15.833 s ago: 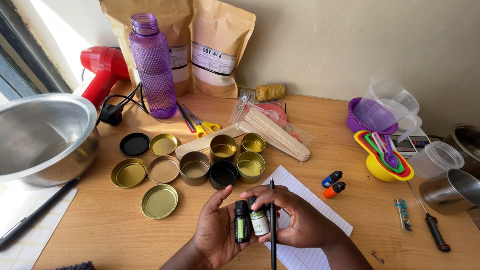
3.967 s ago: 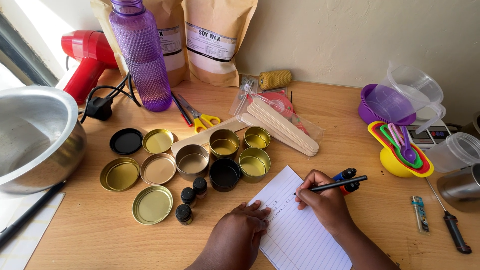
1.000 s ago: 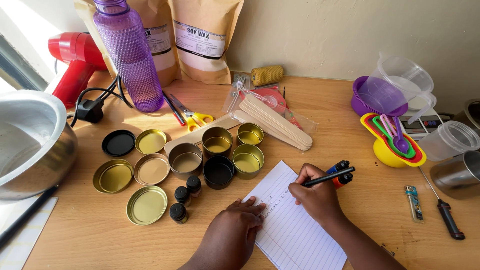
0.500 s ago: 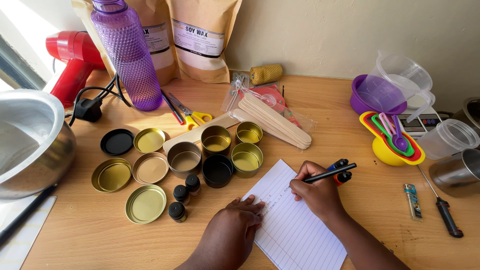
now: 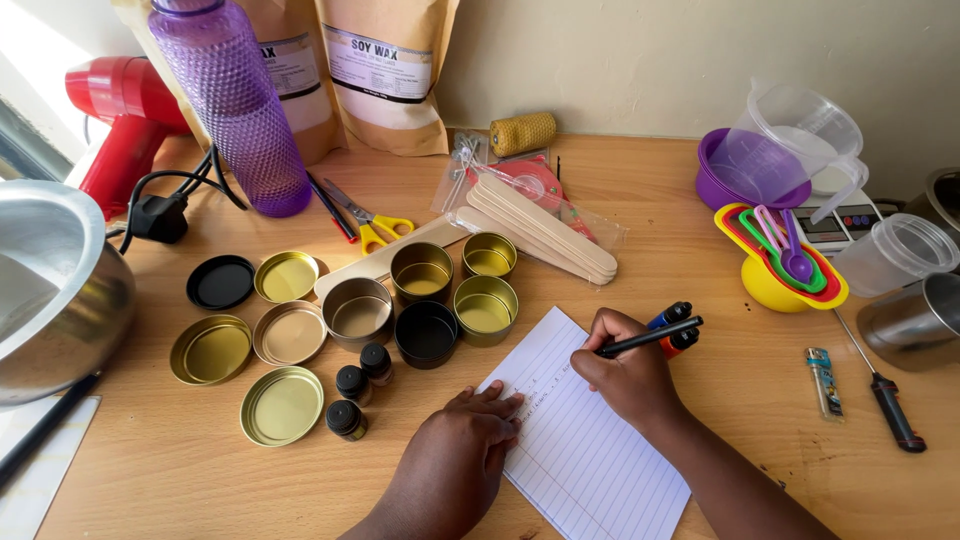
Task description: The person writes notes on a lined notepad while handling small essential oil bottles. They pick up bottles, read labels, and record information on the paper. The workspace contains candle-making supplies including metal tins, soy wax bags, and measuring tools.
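Wooden table (image 5: 650,210), light brown, against plain cream wall (image 5: 640,60); window frame (image 5: 25,140) at left; strong daylight from left.

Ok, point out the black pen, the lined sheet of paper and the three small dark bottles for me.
black pen (image 5: 655,337), head view, on the barrel sticking out past the right hand (image 5: 625,375).
lined sheet of paper (image 5: 590,460), head view, on its bare middle.
small dark bottles (image 5: 352,381), head view, on the middle bottle's cap.

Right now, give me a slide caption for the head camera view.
Right hand writes with a black pen on lined paper steadied by the left hand, beside small tins and dark bottles.
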